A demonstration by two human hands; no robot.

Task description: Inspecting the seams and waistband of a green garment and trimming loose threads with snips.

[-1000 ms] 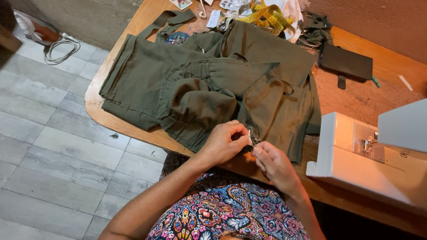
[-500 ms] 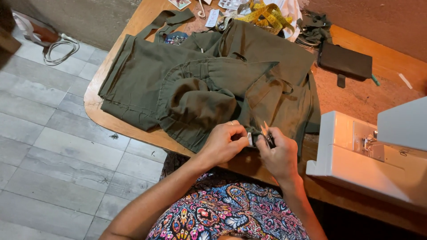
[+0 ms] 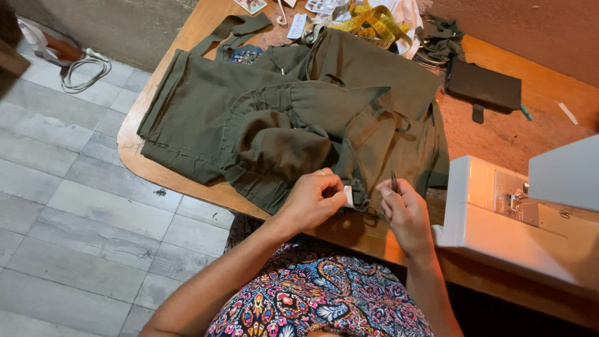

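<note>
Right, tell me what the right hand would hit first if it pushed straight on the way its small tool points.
Probably the olive-green garment: the right hand points its thin dark tool up-table into the folds just ahead, though depth is unclear.

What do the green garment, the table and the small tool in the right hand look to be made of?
Green garment: woven cloth, matte olive, judging by its soft folds and stitched seams. Table: likely wood, orange-brown with a smooth rounded edge. Small tool in the right hand: thin and dark, possibly metal; too small to tell.
</note>
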